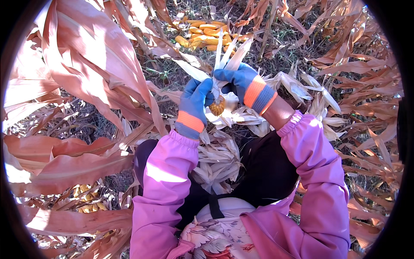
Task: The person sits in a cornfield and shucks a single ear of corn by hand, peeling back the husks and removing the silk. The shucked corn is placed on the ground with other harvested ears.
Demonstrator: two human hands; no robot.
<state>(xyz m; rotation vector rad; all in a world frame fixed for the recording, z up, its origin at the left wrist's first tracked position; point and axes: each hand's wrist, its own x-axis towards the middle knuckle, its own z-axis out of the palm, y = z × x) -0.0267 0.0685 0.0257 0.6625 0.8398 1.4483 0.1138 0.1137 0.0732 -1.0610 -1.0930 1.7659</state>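
A corn cob with yellow kernels hangs between my gloved hands, its tip pointing down toward me. Pale dry husk leaves fan out above it. My left hand, in a blue glove with an orange and grey cuff, grips the husk and cob at their left side. On the right, my right hand pinches the husk leaves near their base. Fingers and husk hide the upper part of the cob. Below it, loose stripped husks lie heaped between my legs.
Bare yellow cobs lie piled on the grassy ground ahead. A second group of cobs shows through leaves at lower left. Large dry corn leaves crowd the left side, and dry stalks and leaves line the right. Discarded husks lie beyond my right wrist.
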